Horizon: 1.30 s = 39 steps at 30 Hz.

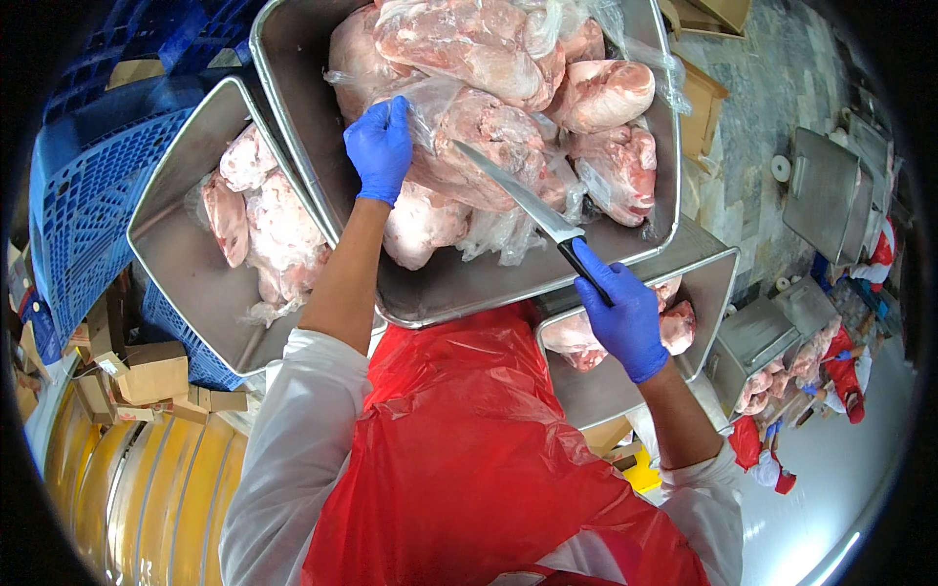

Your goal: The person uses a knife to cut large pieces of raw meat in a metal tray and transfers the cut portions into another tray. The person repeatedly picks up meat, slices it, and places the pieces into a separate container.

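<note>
My left hand, in a blue glove, is closed on the clear plastic wrap around a large piece of pale pink meat. In my blue-gloved right hand is a long knife by its black handle. The knife's blade points up and left over the wrapped meat, its tip close to the wrap; whether it touches I cannot tell. Several more pieces of meat, some in plastic, lie around it in the deep metal bin.
A metal bin with meat stands at the left, another at the lower right. Blue plastic crates and cardboard boxes are on the left. Co-workers in red and white stand far right near other metal bins.
</note>
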Motion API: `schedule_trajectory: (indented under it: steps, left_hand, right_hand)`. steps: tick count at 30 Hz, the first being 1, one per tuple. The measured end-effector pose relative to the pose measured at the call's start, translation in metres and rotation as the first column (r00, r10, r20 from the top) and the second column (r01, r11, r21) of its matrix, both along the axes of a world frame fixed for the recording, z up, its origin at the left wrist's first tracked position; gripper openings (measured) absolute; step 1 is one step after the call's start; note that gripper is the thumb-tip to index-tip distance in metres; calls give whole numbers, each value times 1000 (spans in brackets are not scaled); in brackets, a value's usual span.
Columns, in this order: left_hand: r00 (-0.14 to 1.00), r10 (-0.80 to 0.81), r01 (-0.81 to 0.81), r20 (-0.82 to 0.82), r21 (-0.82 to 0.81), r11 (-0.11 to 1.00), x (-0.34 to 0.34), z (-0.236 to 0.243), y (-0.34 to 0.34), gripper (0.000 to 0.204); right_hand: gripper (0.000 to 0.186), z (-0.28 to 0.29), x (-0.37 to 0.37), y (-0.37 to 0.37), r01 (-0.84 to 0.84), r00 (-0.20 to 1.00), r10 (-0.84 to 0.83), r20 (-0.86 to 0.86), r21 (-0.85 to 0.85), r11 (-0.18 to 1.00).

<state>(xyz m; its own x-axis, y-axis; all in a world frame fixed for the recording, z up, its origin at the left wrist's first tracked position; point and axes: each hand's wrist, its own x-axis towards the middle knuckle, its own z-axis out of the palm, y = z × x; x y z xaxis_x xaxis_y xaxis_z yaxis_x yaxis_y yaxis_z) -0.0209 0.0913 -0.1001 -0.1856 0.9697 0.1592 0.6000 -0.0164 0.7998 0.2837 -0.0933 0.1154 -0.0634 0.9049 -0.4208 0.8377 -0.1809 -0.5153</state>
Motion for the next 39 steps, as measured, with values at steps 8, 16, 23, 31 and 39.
schedule_trajectory:
  steps: [8, 16, 23, 31, 39]
  left_hand:
    - [989, 79, -72, -124, 56, 996, 2, 0, 4, 36]
    - [991, 69, -66, -117, 30, 997, -7, -6, 6, 37]
    - [982, 104, -101, -159, 27, 995, -8, -15, -1, 32]
    - [989, 104, -99, -109, 43, 994, -10, -14, -1, 31]
    - [989, 130, -131, -73, -16, 991, -7, -24, 2, 38]
  right_hand:
    - [51, 40, 11, 80, -350, 914, 346, 213, -21, 937]
    - [43, 86, -47, 169, -691, 690, 667, 281, -20, 723]
    - [59, 79, -56, 139, -621, 575, 704, 418, -338, 708]
    - [57, -62, -3, 8, -289, 944, 281, 173, 17, 957]
    - [57, -21, -12, 9, -159, 975, 160, 152, -21, 987]
